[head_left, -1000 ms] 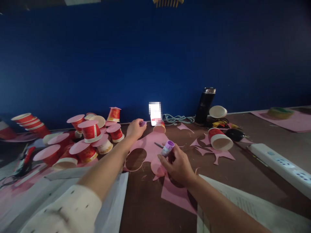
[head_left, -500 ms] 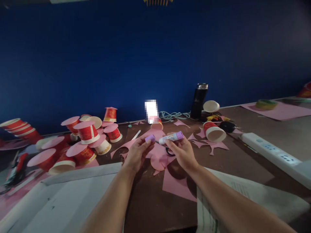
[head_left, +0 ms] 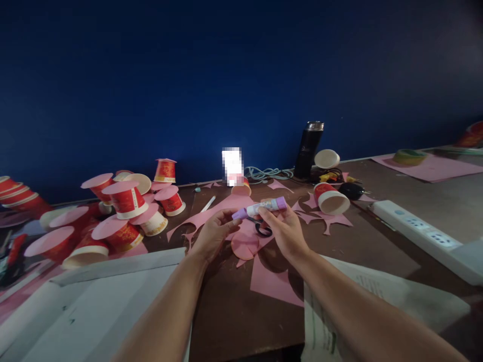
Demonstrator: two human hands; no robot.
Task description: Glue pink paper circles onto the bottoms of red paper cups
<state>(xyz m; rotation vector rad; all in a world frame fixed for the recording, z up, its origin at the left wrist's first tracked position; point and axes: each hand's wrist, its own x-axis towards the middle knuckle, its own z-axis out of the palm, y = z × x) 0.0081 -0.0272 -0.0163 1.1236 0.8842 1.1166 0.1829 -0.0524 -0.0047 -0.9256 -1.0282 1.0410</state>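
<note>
Between my hands is a glue stick (head_left: 266, 205) with a pale printed barrel and purple ends. My right hand (head_left: 285, 229) is wrapped around its barrel. In my left hand (head_left: 215, 232) the fingertips pinch its purple cap (head_left: 239, 214), which now meets the barrel's left end. Below the glue stick lie a pink paper circle (head_left: 244, 246) and scissors with black handles (head_left: 263, 230), partly hidden by my right hand. Pink paper scraps (head_left: 273, 279) spread around them on the brown table (head_left: 241, 322).
Red paper cups (head_left: 124, 199) topped with pink discs crowd the left. A black flask (head_left: 309, 151), a cup on its side (head_left: 332, 199) and a white power strip (head_left: 418, 234) stand or lie to the right. A blurred bright screen (head_left: 233, 166) is at the wall.
The cap and the glue stick's barrel were apart; my left hand has brought the cap onto the barrel's end. The camera view has shifted slightly.
</note>
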